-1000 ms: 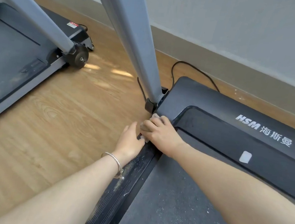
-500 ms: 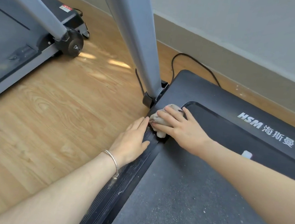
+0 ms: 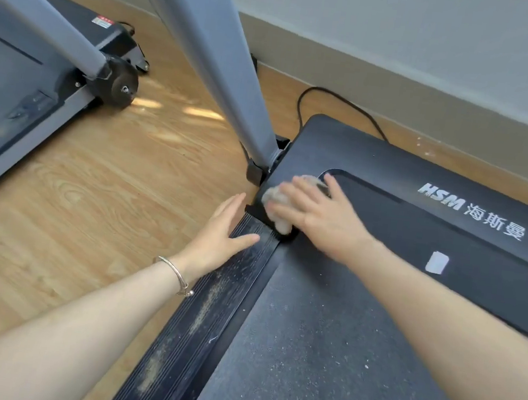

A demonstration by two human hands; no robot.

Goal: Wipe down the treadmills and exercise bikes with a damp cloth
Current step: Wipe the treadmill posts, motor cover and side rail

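At the front left corner of the treadmill (image 3: 391,168), beside the grey post (image 3: 212,62), a crumpled cloth (image 3: 276,199) lies under the right hand (image 3: 323,216), whose straight, spread fingers press it down. The left hand (image 3: 219,237) rests flat and empty on the dusty side rail (image 3: 210,309).

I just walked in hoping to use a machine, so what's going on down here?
A person is wiping the treadmill with a grey cloth. The right hand presses the cloth flat on the black front cover, beside the foot of the grey upright. The left hand rests flat on the ribbed side rail, which shows dusty streaks. The belt looks speckled too.
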